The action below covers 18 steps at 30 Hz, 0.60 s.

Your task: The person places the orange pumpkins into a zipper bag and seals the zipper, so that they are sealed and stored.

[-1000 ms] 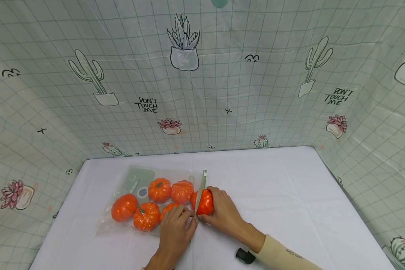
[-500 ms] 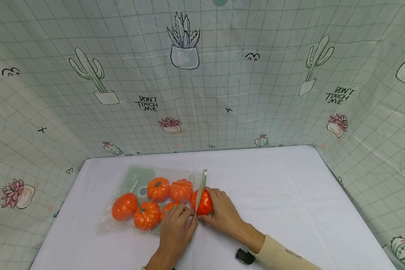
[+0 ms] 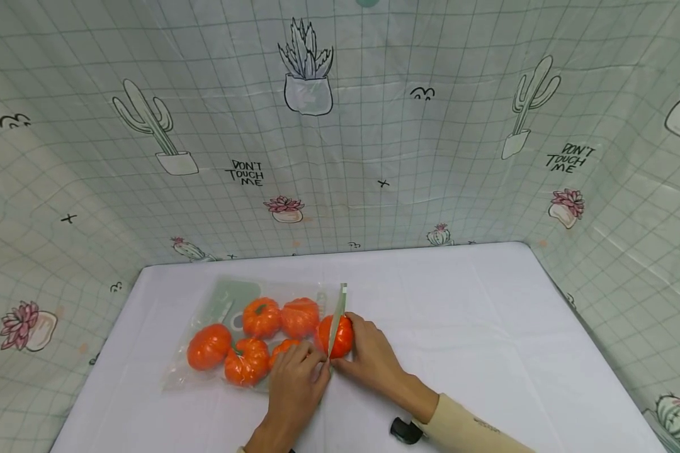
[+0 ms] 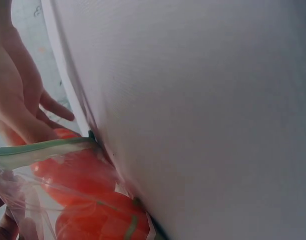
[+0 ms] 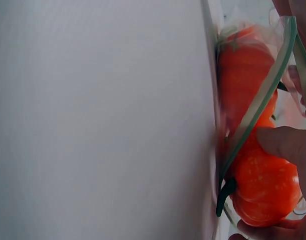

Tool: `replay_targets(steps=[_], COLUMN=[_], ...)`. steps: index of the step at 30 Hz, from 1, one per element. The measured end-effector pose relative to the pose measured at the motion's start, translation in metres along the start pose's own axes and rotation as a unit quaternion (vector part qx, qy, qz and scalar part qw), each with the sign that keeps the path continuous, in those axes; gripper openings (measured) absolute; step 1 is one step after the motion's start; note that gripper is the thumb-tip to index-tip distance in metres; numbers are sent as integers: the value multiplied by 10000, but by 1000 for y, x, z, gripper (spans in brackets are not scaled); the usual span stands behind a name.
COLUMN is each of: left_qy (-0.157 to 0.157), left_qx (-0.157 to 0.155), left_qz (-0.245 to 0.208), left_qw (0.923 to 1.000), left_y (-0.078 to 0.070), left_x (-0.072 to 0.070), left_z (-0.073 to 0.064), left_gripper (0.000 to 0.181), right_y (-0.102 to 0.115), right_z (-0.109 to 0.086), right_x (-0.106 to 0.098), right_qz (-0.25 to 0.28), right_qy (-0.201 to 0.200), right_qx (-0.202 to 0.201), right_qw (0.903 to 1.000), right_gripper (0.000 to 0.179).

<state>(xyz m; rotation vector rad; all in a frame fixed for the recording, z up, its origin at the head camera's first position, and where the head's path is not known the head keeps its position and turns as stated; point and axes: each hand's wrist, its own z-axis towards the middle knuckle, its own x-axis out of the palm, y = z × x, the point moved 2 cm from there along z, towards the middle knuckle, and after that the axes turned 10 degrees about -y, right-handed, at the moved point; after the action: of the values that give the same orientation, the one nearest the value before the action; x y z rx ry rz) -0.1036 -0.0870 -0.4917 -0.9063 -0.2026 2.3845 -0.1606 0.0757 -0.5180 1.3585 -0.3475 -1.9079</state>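
A clear zip bag (image 3: 178, 376) with a green-edged mouth (image 3: 337, 309) lies flat, with several orange pumpkins inside, such as the front one (image 3: 246, 363). My left hand (image 3: 298, 376) pinches the near edge of the bag's mouth. With thumb and fingers spread round it, my right hand (image 3: 376, 360) holds another orange pumpkin (image 3: 344, 338) partway through the mouth. In the right wrist view this pumpkin (image 5: 265, 187) shows a dark green stem and lies against the others. The left wrist view shows pumpkins (image 4: 100, 220) through the plastic; the left fingertips are partly cut off there.
A white-covered table (image 3: 476, 327) stretches right of the bag. Beside the right sleeve lies a small black object (image 3: 405, 431). A curtain (image 3: 374, 126) printed with cacti hangs behind and at both sides.
My right hand has moved slightly left, bringing the pumpkin farther through the bag's mouth. The two back pumpkins have shifted a little left. My left hand has stayed in place.
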Motion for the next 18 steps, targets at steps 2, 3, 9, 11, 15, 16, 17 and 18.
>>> replay_targets(steps=[2,3,9,11,15,16,17,18], left_qy=[-4,-12,-51,-36,-2,2,7,12], left_qx=[14,24,57,57,54,53,51,55], left_qz=[2,-5,-76,-85,-64,-56,-49,-38], left_qw=[10000,10000,9999,9999,10000,10000,10000,10000], left_y=[0,0,1,1,1,1,1,1], left_x=[0,0,0,0,0,0,-1,0], left_z=[0,0,-1,-1,0,0,0,0], left_gripper=[23,23,22,23,23,23,23,23], right_y=[2,3,4,3,0,0,0,0], right_z=[2,2,0,-2,-5,-5,-6,-6], right_x=[3,4,4,2,-3,-4,-5,-5], right_qz=[-21,1,-97,-153,-217,-253,-281,-304], right_qy=[28,36,38,69,89,66,45,29], right_qx=[70,91,-103,-141,-117,-122,-116,-113], right_qw=[10000,10000,9999,9998,9997,9996,9995,9995], right_gripper=[83,83,83,85,88,86,84,81])
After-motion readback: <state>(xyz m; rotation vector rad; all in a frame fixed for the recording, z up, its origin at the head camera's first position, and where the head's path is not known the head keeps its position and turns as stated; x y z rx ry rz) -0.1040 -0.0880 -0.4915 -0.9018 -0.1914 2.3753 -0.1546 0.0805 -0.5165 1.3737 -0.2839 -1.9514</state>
